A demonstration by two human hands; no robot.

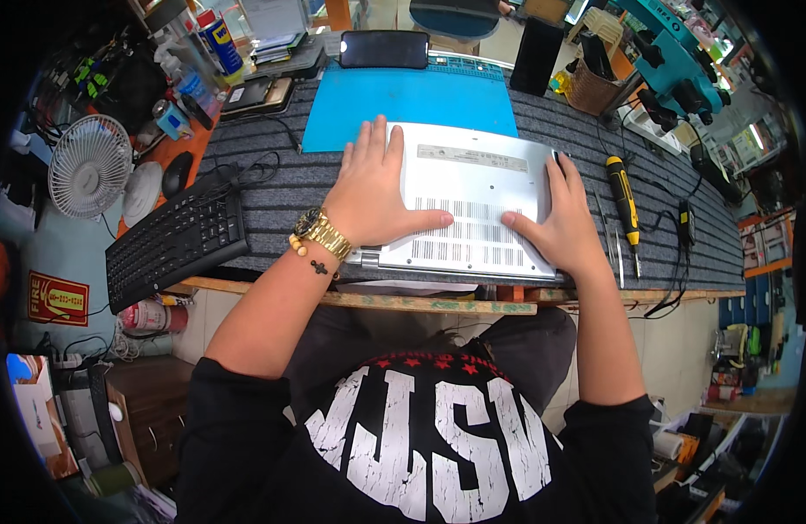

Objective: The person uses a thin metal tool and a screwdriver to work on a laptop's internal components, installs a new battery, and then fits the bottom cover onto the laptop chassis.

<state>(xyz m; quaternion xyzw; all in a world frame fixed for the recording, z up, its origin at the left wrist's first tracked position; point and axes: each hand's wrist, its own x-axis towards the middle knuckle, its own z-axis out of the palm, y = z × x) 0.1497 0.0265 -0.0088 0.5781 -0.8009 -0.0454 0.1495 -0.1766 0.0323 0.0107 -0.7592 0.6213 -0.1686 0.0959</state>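
Note:
A silver laptop lies upside down at the near edge of the bench, its vented bottom cover and a label strip facing up. My left hand rests along its left side, fingers stretched forward and thumb over the vents. On the opposite side, my right hand lies with its fingers along the right edge and its thumb on the cover. Neither hand is wrapped around anything. Right of the laptop lie a yellow-and-black screwdriver and some slim metal tools. Beyond the laptop, a blue work mat is partly covered by it.
A black keyboard slants at the left, near a mouse and a white fan. A phone stands propped behind the mat. A teal microscope is at the far right, with black cables below it.

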